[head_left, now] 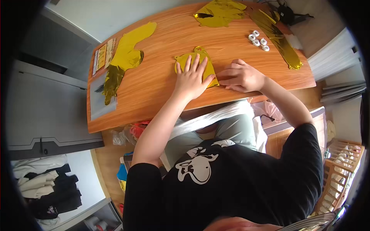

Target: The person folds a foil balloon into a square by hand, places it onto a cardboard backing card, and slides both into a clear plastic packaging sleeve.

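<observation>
A folded gold foil balloon (208,70) lies near the front middle of the table, with small tabs at its far end. My left hand (189,79) rests flat across it, fingers spread, pressing it to the wood. Beside its right edge is my right hand (246,78), with fingers bent together and fingertips at the near right corner of the foil. What those fingertips hold, if anything, is hidden.
The wooden table (162,65) also bears a long gold foil balloon (129,50) at left, another crumpled gold foil balloon (219,13) at the back, and a long gold foil strip (279,40) at right. Several small white rolls (256,42) sit near that strip. A clear plastic sleeve (98,102) lies front left.
</observation>
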The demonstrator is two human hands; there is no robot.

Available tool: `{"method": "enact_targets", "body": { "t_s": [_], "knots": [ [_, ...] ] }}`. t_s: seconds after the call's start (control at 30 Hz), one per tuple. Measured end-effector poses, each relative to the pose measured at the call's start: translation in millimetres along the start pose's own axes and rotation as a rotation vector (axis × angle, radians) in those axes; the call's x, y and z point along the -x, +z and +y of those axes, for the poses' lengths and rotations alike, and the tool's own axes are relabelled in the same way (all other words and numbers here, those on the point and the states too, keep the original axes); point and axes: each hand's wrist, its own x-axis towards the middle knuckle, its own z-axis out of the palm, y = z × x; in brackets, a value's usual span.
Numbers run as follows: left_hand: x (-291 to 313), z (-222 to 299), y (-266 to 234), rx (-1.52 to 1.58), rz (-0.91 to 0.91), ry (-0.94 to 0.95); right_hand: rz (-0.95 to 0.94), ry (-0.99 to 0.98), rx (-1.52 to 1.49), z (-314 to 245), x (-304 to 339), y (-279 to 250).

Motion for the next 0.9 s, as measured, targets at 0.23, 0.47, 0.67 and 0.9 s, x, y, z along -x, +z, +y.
{"method": "enact_targets", "body": {
  "t_s": [0.23, 0.47, 0.67, 0.9],
  "knots": [
    [0, 4, -3, 0.0, 0.003, -0.001, -0.02, -0.047, 0.067, 1, -4, -7],
    [0, 0, 2, -0.011, 0.062, 0.027, -0.097, -0.213, 0.123, 17, -6, -6],
    [0, 4, -5, -0.052, -0.001, 0.007, -0.096, -0.197, 0.093, 15, -3, -10],
    [2, 3, -4, -0.038, 0.01, 0.008, -0.034, 0.019, -0.033, -17, -4, -7]
  ]
}}
